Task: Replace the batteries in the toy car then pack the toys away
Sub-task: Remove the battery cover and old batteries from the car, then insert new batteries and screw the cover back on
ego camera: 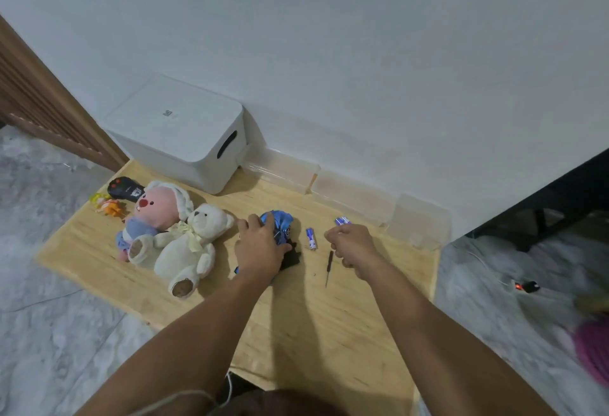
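Mid-frame, our left hand (260,247) gripped the toy car (280,227); right hand (351,244) curled, contents unclear; battery (311,239) seemingly next.

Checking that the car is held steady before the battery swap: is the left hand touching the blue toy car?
Touching. The head view shows the left hand lying on top of the blue toy car, its fingers over the blue body with no gap.

arms: bare, no sleeves | left hand (260,247), right hand (352,244): seemingly ungloved
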A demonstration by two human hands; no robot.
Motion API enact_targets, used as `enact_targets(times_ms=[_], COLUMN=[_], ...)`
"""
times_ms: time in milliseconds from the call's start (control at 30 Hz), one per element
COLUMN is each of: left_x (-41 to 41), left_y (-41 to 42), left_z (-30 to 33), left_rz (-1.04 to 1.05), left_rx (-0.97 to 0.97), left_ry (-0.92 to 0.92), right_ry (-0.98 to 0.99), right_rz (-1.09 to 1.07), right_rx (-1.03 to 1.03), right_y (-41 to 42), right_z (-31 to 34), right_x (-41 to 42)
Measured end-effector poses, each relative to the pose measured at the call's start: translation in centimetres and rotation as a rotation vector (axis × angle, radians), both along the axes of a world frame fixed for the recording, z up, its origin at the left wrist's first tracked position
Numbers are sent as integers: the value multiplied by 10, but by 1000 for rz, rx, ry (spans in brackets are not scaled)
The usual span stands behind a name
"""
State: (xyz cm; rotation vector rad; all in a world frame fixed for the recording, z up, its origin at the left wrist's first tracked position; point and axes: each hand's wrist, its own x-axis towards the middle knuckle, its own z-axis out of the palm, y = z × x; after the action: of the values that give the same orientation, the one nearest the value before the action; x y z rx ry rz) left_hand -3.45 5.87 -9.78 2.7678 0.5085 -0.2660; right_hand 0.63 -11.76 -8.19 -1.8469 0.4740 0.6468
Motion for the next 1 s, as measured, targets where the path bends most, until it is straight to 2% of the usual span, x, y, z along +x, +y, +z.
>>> enact_targets(times_ms=[433, 667, 800, 900, 1000], left_x=[-4, -3, 10, 22, 29], left_y=[-2, -11, -34, -63, -95], left_z=[-11, -11, -8, -1, 11], left_rz=[-114, -109, -236, -355, -387], left_rx=[133, 125, 29, -131, -346], left_ry=[19, -155, -285, -364, -303], right_ry=[9, 58, 60, 101, 147], right_rz=[-155, -436, -678, -795, -806], right_rx=[9, 135, 224, 354, 405], right_y=[-19, -45, -67, -83, -96], right_z=[0, 2, 3, 6, 10], right_x=[-5, -10, -11, -10, -10])
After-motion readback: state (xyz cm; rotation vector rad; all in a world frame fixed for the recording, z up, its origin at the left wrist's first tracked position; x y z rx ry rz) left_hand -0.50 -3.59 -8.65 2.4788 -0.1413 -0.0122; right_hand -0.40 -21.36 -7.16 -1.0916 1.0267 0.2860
